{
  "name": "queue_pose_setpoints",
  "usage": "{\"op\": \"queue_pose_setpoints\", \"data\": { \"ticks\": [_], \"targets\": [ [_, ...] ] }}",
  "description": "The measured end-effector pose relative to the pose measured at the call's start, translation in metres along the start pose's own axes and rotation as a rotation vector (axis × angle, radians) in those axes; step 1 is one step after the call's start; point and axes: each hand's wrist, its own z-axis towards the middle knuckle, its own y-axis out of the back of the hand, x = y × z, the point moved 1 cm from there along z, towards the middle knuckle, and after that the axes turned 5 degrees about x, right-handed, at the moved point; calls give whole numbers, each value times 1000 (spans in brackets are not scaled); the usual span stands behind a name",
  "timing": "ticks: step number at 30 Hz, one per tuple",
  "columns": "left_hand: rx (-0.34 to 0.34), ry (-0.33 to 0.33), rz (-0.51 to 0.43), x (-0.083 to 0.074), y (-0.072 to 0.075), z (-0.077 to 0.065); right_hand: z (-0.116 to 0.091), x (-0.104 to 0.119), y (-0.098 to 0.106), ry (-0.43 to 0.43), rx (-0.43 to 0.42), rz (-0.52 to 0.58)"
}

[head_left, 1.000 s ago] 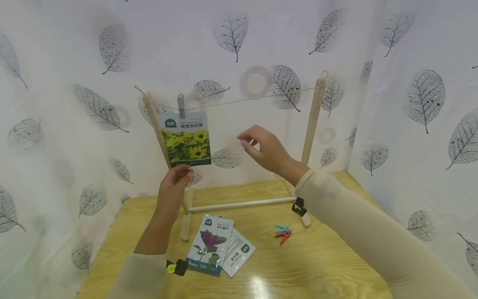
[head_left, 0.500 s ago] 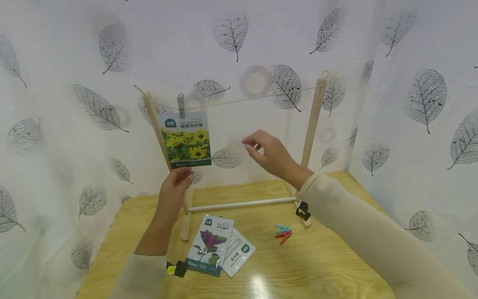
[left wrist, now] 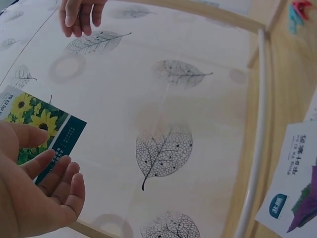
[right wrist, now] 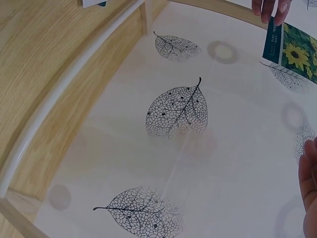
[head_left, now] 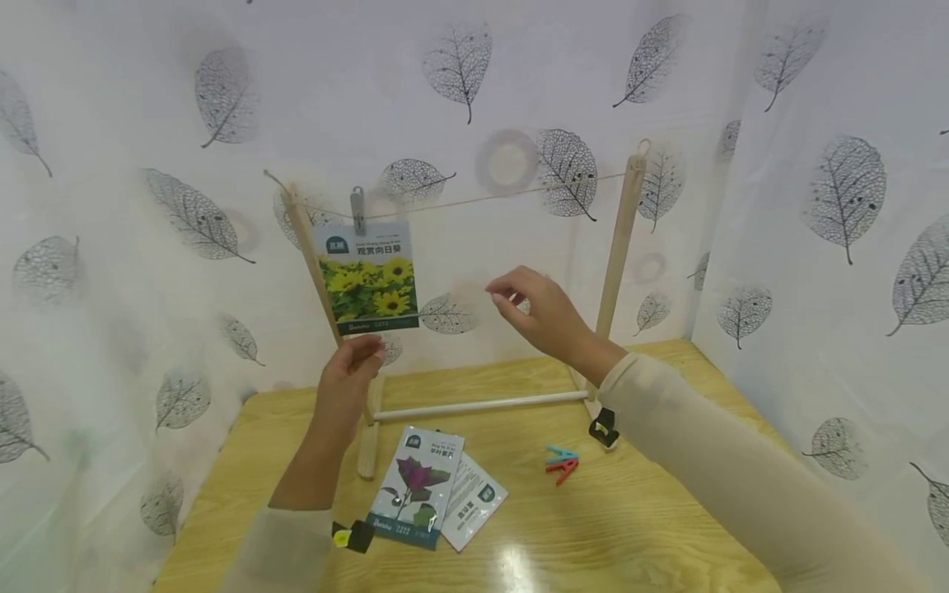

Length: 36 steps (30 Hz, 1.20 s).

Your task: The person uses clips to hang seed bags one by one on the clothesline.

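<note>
A seed packet with yellow sunflowers [head_left: 374,284] hangs from the string [head_left: 482,198] in the head view, a grey clothespin [head_left: 358,210] at its top edge. My left hand [head_left: 348,375] is just below the packet's lower edge, fingers loosely bent. In the left wrist view, that hand [left wrist: 42,186] overlaps the packet [left wrist: 54,131] with nothing pinched between thumb and fingers. My right hand [head_left: 544,313] hovers in the air right of the packet, fingers loosely curled and holding nothing. Only part of it [right wrist: 309,188] shows at the right edge of the right wrist view.
Wooden posts [head_left: 621,239] hold the string, with a white rod [head_left: 482,405] low between them. On the wooden table [head_left: 630,527] lie a purple-flower seed packet [head_left: 417,486], another packet [head_left: 473,501] partly beneath it, and blue [head_left: 561,454] and red [head_left: 563,469] clothespins. Leaf-printed curtain hangs behind.
My right hand has drawn back slightly to the right and down. My left hand has sunk a little from the packet's lower edge. The hanging packet stays in place.
</note>
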Motion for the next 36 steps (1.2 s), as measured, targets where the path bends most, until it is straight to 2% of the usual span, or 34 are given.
{"op": "queue_pose_setpoints", "data": {
  "ticks": [17, 23, 36],
  "targets": [
    [-3, 25, 12, 5, -2, -1, -13, -10, -3, -78, -22, 4],
    [-22, 35, 36, 6, -1, -2, -18, -14, -2, -93, -37, 26],
    [-17, 56, 46, 13, -1, -5, -32, -19, -6, -127, -38, 66]
  ]
}}
